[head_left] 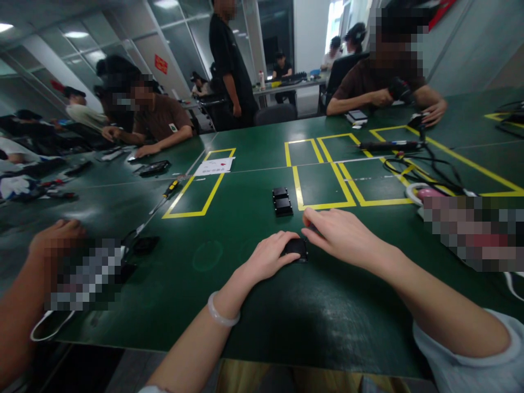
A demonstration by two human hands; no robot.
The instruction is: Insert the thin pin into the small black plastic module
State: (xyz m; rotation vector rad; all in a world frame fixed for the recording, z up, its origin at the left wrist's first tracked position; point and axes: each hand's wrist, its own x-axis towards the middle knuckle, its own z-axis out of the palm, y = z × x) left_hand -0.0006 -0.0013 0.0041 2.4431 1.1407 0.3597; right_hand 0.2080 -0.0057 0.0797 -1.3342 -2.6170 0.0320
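Observation:
A small flat black block [298, 250] with little studs along its side lies on the green table. My left hand [270, 252] rests on the table with its fingers and thumb around the block's left side. Just above its far right corner is my right hand [334, 232], fingers curled together in a pinch; a bit of something dark shows by the fingertips, too small to name. Farther away, a black piece with two square sections [282, 201] lies on the table, apart from both hands.
Yellow tape outlines [325, 206] mark the table [245, 305]. A paper sheet [213, 166] and a yellow-handled tool [171, 189] lie to the left. A black electric screwdriver [391, 146] with cables [444, 173] lies at right. Co-workers sit opposite; another person's arm [24, 305] reaches in at left.

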